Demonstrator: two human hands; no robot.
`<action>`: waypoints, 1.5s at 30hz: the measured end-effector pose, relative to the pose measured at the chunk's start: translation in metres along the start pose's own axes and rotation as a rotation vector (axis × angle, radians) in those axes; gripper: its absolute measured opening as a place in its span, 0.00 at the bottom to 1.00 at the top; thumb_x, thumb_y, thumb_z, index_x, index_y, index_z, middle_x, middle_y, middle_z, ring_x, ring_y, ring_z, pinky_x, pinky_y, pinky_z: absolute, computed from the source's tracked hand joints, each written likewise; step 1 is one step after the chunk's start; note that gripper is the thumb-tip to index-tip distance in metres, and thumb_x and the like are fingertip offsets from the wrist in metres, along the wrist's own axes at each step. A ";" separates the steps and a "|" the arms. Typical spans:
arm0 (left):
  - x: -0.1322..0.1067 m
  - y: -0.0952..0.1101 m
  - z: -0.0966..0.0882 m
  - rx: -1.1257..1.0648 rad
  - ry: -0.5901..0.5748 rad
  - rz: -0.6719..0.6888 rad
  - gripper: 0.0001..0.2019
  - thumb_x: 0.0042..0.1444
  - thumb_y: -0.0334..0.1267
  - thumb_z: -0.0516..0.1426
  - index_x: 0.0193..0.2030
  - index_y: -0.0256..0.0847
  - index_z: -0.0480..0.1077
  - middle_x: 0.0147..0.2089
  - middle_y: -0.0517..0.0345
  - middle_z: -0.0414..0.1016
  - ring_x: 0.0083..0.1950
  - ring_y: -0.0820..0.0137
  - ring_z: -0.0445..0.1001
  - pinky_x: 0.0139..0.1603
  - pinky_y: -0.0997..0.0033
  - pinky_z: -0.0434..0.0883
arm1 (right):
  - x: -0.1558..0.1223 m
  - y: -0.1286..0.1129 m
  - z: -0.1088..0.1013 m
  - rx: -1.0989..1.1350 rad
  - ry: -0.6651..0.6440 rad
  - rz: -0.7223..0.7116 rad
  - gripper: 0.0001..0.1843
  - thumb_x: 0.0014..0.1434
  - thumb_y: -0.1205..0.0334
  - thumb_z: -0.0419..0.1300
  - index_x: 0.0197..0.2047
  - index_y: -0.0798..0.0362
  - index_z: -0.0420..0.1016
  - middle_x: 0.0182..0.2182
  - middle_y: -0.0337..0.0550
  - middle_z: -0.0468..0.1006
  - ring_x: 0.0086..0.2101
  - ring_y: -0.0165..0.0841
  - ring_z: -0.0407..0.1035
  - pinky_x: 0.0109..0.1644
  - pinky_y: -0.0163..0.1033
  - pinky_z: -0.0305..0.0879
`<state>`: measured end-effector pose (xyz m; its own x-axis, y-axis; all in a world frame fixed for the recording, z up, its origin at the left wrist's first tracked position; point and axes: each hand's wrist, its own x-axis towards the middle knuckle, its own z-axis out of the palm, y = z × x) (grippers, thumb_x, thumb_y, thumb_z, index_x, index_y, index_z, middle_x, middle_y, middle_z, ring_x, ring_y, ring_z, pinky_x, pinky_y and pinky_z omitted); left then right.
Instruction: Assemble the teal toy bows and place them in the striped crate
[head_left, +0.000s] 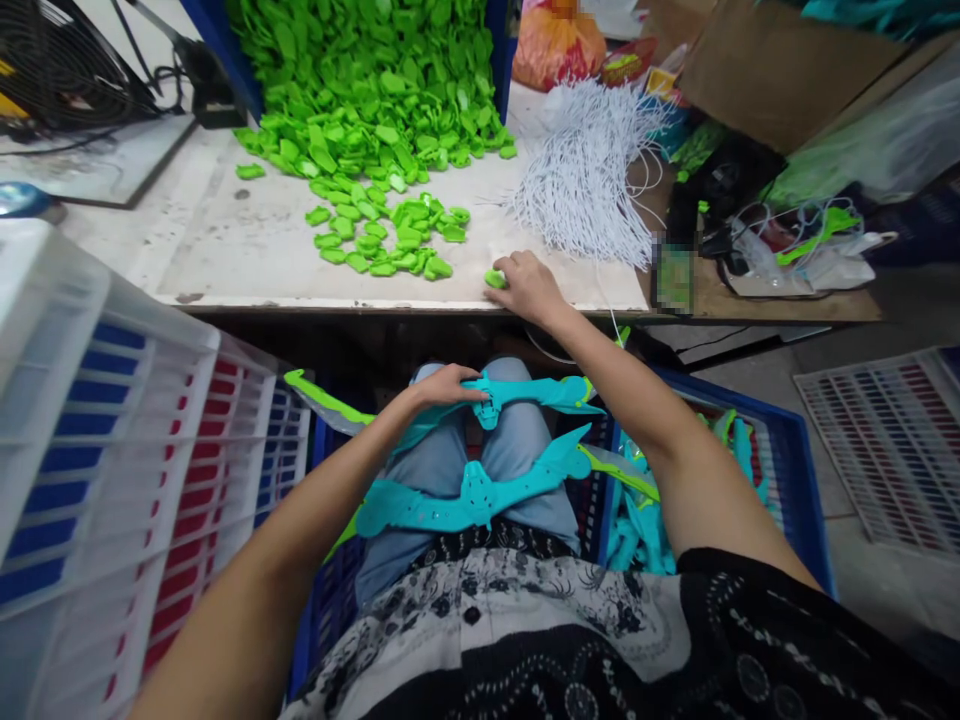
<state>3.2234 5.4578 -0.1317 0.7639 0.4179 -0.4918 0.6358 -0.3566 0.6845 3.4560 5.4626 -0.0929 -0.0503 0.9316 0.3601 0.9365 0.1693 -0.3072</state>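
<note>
Between the thumb and fingers of my right hand (526, 285) is a small green plastic piece (495, 278), at the front edge of the table. My left hand (450, 388) grips the middle of a turquoise plastic toy bow (525, 392) with green tips, lying across my knees. Nearer my waist, a second turquoise bow-shaped part (476, 497) rests on my thighs, touched by neither hand. Several loose green pieces (405, 235) lie on the table left of my right hand, in front of a large heap of the same pieces (375, 110).
The heap spills from a blue bin (225, 50). A bundle of white strings (589, 175) lies on the table (247, 250). White crates (150, 400) stand at my left. A blue crate (799, 470) with turquoise parts sits at my right. A fan (60, 70) is at the back left.
</note>
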 end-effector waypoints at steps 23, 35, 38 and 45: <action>0.002 -0.002 0.003 -0.360 -0.087 -0.097 0.28 0.44 0.61 0.60 0.39 0.35 0.76 0.35 0.54 0.77 0.36 0.67 0.72 0.40 0.69 0.68 | -0.170 -0.068 0.053 0.387 -0.113 -0.131 0.15 0.64 0.57 0.53 0.49 0.49 0.75 0.50 0.49 0.75 0.51 0.42 0.63 0.57 0.54 0.63; 0.002 0.000 0.006 -0.033 -0.044 0.000 0.26 0.42 0.58 0.60 0.36 0.34 0.72 0.30 0.60 0.69 0.32 0.72 0.64 0.31 0.75 0.59 | -0.163 -0.082 0.055 0.431 -0.147 0.351 0.35 0.47 0.56 0.68 0.58 0.48 0.66 0.53 0.49 0.72 0.55 0.46 0.61 0.58 0.55 0.56; 0.003 0.002 0.007 0.020 -0.002 0.029 0.25 0.42 0.56 0.60 0.35 0.32 0.72 0.29 0.59 0.69 0.31 0.72 0.63 0.31 0.74 0.59 | -0.157 -0.082 0.055 0.341 -0.210 0.344 0.35 0.46 0.54 0.69 0.58 0.47 0.67 0.52 0.49 0.72 0.54 0.49 0.61 0.57 0.56 0.53; -0.005 0.006 0.007 0.102 0.030 0.042 0.25 0.46 0.56 0.58 0.39 0.33 0.73 0.31 0.58 0.71 0.33 0.68 0.68 0.32 0.73 0.60 | -0.146 -0.081 0.053 0.224 -0.333 0.253 0.36 0.46 0.49 0.69 0.57 0.50 0.68 0.49 0.52 0.73 0.51 0.50 0.63 0.51 0.53 0.56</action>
<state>3.2245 5.4482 -0.1288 0.7874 0.4254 -0.4462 0.6124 -0.4570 0.6451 3.3693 5.3295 -0.1672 0.0265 0.9988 -0.0416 0.8375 -0.0449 -0.5446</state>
